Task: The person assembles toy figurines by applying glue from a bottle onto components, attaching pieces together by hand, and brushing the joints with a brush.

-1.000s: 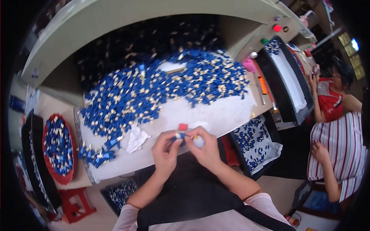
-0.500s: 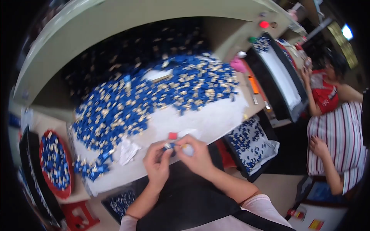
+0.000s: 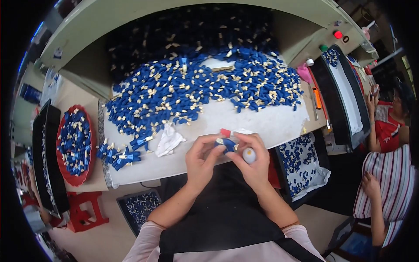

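Close together over the table's front edge, both my hands pinch one small blue piece with a cream end (image 3: 228, 144). My left hand (image 3: 200, 159) is closed on its left side. The fingers of my right hand (image 3: 257, 168) grip its other side. Tucked in the right palm is a white, round-ended object with a yellow dot (image 3: 249, 155); its other end is hidden. Just beyond the fingers a small red item (image 3: 225, 132) shows, partly covered. A crumpled white cloth or tissue (image 3: 170, 140) lies left of my hands.
A large heap of blue and cream pieces (image 3: 174, 94) covers the table's far part. At left stand a red basin (image 3: 60, 163) and a black tray (image 3: 46, 174). Right are a lined tray (image 3: 321, 179), an orange-handled tool (image 3: 317, 99) and two people (image 3: 384, 183).
The view has shifted, so table and hands appear farther right and up. The blue piece between my fingers now shows more plainly. The white round-ended object stays in my right hand.
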The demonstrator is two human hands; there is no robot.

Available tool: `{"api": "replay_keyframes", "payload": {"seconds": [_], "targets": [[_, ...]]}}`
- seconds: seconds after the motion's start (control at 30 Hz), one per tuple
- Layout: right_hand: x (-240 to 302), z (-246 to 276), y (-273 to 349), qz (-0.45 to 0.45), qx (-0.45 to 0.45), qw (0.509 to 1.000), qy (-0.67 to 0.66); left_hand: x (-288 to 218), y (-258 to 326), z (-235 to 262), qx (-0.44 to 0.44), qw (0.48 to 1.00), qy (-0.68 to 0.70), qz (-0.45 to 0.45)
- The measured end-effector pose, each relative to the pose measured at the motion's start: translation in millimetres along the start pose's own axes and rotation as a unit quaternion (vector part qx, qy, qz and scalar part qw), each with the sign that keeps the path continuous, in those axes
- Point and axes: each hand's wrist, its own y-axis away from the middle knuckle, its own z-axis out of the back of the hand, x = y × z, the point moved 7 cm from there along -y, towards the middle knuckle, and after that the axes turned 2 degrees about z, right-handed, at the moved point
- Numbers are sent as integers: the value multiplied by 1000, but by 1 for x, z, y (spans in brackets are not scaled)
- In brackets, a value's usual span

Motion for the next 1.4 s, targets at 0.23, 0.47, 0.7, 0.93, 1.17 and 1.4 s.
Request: {"api": "replay_keyframes", "payload": {"seconds": [0.23,0.47,0.7,0.93,1.17,1.4], "targets": [[9,1,17,62,-31,996,64,10,12,-13,21,958,243,153],[25,8,13,129,-42,982,129,20,15,-21,61,906,339,245],[41,8,14,222,-35,954,199,17,22,-33,110,840,427,315],[40,8,21,256,-40,945,202,21,25,-36,114,834,435,320],[32,8,19,272,-72,937,207,24,16,-35,104,846,430,299],[36,-13,18,271,-44,939,208,22,22,-16,71,854,435,275]]}}
